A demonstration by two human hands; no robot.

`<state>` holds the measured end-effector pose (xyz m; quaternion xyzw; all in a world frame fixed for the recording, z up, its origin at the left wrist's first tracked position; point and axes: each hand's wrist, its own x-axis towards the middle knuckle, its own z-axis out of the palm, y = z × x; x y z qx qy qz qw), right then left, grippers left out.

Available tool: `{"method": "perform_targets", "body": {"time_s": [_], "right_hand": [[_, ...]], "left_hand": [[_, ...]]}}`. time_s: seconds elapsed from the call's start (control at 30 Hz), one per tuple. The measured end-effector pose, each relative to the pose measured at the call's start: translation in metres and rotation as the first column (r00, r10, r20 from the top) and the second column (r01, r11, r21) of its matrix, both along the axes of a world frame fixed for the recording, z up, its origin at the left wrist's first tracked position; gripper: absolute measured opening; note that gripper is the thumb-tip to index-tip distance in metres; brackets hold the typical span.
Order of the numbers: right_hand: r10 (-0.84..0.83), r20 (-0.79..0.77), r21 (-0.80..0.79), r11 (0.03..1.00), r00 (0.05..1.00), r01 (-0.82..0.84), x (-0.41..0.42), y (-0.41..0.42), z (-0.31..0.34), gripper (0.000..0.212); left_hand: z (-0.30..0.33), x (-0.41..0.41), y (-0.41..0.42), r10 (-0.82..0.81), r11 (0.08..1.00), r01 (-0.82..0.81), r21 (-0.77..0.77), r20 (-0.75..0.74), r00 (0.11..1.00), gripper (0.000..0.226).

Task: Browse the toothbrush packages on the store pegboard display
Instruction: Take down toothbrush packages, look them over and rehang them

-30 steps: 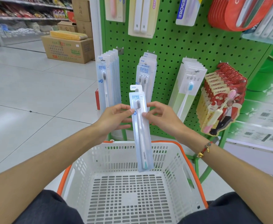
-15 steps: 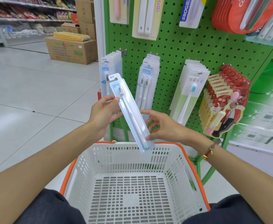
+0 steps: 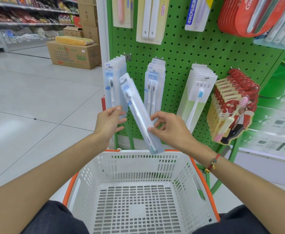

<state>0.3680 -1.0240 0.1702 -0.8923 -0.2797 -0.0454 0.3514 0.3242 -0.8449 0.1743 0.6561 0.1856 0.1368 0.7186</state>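
A long clear toothbrush package [image 3: 136, 108] with a pale blue card slants in front of the green pegboard [image 3: 180, 53], its top leaning up and left. My right hand [image 3: 170, 129] pinches its lower part between thumb and fingers. To the package's left, my left hand [image 3: 108, 124] hovers with straight fingers, holding nothing, just below a hanging row of the same blue packages [image 3: 111, 85]. Twin-brush packs [image 3: 152, 85], green-and-white packs [image 3: 197, 92] and red canban packs [image 3: 231, 105] hang further right.
A white plastic basket with an orange rim [image 3: 138, 159] sits on my lap under the hands. More packages hang on the upper pegs [image 3: 149, 19]. Cardboard boxes [image 3: 74, 54] stand on the tiled aisle floor at left, with store shelves behind them.
The package, held upright by both hands, tilted left and rose toward the pegboard. My left hand let go of it; my right hand moved down to grip its lower part.
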Motion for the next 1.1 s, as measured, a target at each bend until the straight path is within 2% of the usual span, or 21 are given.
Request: {"method": "perform_targets", "body": {"time_s": [0.07,0.13,0.2,0.27,0.33,0.4,0.47,0.6,0.67,0.73,0.87,0.97,1.1], "right_hand": [[-0.031,0.15,-0.045,0.998,0.988,0.039,-0.004,0.003,0.002,0.017],[0.024,0.252,-0.135,0.991,0.967,0.011,-0.007,0.005,0.001,0.019],[0.108,0.301,-0.221,0.974,0.948,-0.041,-0.013,0.009,-0.002,0.023],[0.163,0.25,-0.269,0.959,0.955,-0.093,-0.016,0.013,-0.004,0.028],[0.167,0.092,-0.284,0.949,0.982,-0.135,-0.013,0.014,-0.002,0.032],[0.119,-0.059,-0.205,0.97,0.991,-0.129,-0.005,0.01,0.001,0.028],[0.037,-0.119,-0.054,0.998,0.992,-0.043,0.003,0.006,0.004,0.024],[-0.004,-0.266,0.262,0.962,0.964,0.076,0.004,0.006,0.015,0.029],[0.009,-0.316,0.335,0.937,0.949,0.103,0.002,0.007,0.019,0.024],[0.001,-0.356,0.375,0.916,0.935,0.142,0.003,0.006,0.021,0.018],[-0.01,-0.408,0.399,0.897,0.913,0.189,0.007,0.001,0.024,0.017],[-0.042,-0.383,0.411,0.887,0.923,0.211,0.008,-0.001,0.024,0.019],[-0.088,-0.366,0.431,0.866,0.926,0.253,0.01,-0.003,0.024,0.018]], "left_hand": [[0.005,-0.002,-0.004,-0.106,0.994,0.105,-0.014,-0.042,0.993,0.036],[0.009,-0.003,-0.011,-0.217,0.976,0.218,0.016,-0.054,0.975,0.037],[0.008,-0.003,-0.013,-0.256,0.962,0.259,0.079,-0.056,0.965,0.038],[0.007,-0.002,-0.011,-0.246,0.965,0.249,0.075,-0.054,0.968,0.034],[0.005,-0.002,-0.008,-0.255,0.964,0.259,0.064,-0.066,0.965,0.032],[0.005,-0.002,-0.005,-0.285,0.951,0.293,0.099,-0.089,0.954,0.031],[0.004,-0.003,-0.003,-0.356,0.919,0.373,0.128,-0.133,0.925,0.03],[-0.003,-0.007,-0.005,-0.602,0.734,0.652,0.191,-0.263,0.754,0.03],[-0.006,-0.008,-0.008,-0.666,0.66,0.729,0.183,-0.307,0.68,0.029],[-0.009,-0.008,-0.009,-0.686,0.637,0.751,0.176,-0.315,0.656,0.027],[-0.009,-0.007,-0.008,-0.589,0.718,0.648,0.254,-0.276,0.76,0.018],[-0.009,-0.005,-0.006,-0.514,0.778,0.554,0.296,-0.208,0.832,0.018],[-0.007,-0.005,-0.006,-0.465,0.818,0.487,0.307,-0.146,0.873,0.014]]}}
